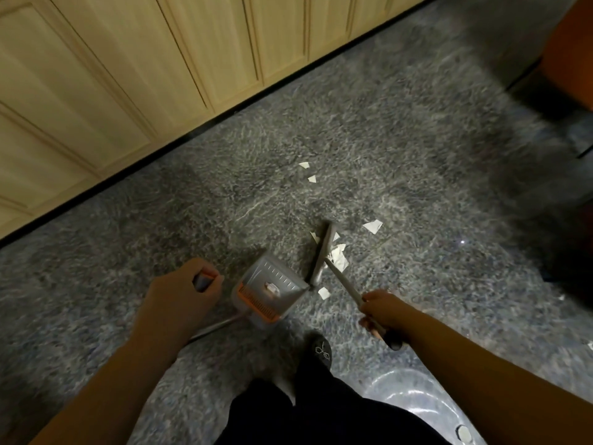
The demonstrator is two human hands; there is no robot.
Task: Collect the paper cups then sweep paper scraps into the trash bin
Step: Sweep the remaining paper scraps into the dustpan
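Observation:
My left hand (184,292) is closed around the top of the dustpan's handle. The grey dustpan (268,289) with an orange comb edge stands on the speckled floor, mouth facing right, with a small scrap inside. My right hand (383,311) grips the broom handle (343,284). The grey broom head (322,252) rests on the floor just right of the dustpan, lying over several white paper scraps (338,256). One scrap (324,292) lies at the dustpan's mouth. More scraps lie farther off: one (373,225) to the right, two (308,171) beyond. No paper cups are visible.
Pale wooden cabinet doors (128,75) with a black base strip run along the upper left. A dark shape with an orange part (568,59) fills the upper right corner. My shoe (321,348) stands below the dustpan. A clear plastic-lined bin rim (414,393) shows at the bottom right.

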